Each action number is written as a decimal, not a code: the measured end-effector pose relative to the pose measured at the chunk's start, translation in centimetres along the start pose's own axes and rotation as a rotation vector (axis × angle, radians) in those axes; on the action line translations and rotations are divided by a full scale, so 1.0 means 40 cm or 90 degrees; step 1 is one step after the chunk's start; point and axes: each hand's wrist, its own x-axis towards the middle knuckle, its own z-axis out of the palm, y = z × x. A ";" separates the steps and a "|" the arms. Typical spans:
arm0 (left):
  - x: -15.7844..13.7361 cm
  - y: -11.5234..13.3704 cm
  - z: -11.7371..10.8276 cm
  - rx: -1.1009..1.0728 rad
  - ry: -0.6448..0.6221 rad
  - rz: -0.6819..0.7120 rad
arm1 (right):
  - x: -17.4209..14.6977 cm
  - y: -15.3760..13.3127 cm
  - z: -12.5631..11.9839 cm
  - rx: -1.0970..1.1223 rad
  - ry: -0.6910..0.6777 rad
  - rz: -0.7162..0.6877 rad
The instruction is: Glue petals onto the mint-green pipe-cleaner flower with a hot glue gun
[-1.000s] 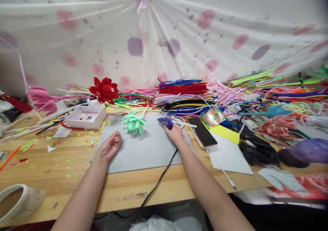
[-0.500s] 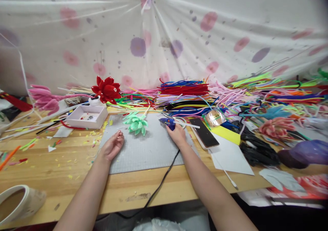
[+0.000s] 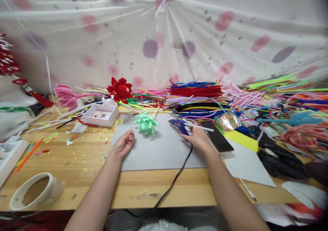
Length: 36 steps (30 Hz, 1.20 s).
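Note:
A blue glue gun (image 3: 180, 124) lies on the right part of the grey cutting mat (image 3: 159, 156), a white glue stick jutting from its back and a black cord trailing from its handle. My right hand (image 3: 198, 139) is beside the handle, its fingers loosened and stretched towards it. My left hand (image 3: 124, 144) rests at the mat's left edge, palm turned up, fingers curled with thumb and fingertip together. Whatever is in that pinch, if anything, is too small to make out. A mint-green pipe-cleaner flower (image 3: 146, 123) lies between the hands, apart from both.
A white box (image 3: 101, 115) with small bits stands left of the mat, near a red flower (image 3: 119, 89). Bundles of pipe cleaners (image 3: 196, 90) line the back. Right of the mat is a phone (image 3: 217, 136); a cup of brown liquid (image 3: 38, 191) stands front left.
My right hand has slid right off the glue gun's handle, which now shows, and its grip has loosened. The view has swung left. My left hand stays curled.

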 end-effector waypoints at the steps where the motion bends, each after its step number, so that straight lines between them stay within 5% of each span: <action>1: 0.000 -0.001 0.000 0.006 -0.001 0.003 | -0.011 0.006 -0.010 -0.038 -0.040 0.024; 5: 0.004 -0.002 0.000 0.025 -0.002 0.015 | -0.048 -0.019 -0.037 -0.049 -0.266 0.012; 7: 0.008 -0.002 0.003 0.031 0.002 0.020 | -0.050 -0.063 -0.044 0.010 -0.300 -0.054; 12: 0.009 -0.005 0.032 0.066 0.011 0.037 | 0.015 -0.207 -0.035 0.256 -0.148 -0.207; 16: 0.006 -0.023 0.068 0.083 0.094 0.066 | 0.090 -0.310 0.001 0.370 -0.030 -0.313; 22: 0.008 -0.044 0.129 0.085 0.148 0.172 | 0.171 -0.396 0.059 0.389 -0.051 -0.368; 26: 0.006 -0.044 0.166 0.082 0.154 0.192 | 0.204 -0.409 0.081 0.391 -0.170 -0.370; 30: 0.006 -0.050 0.194 0.086 0.183 0.162 | 0.219 -0.412 0.097 0.375 -0.248 -0.363; 36: 0.012 -0.061 0.212 -0.008 0.201 0.054 | 0.217 -0.412 0.106 0.314 -0.186 -0.341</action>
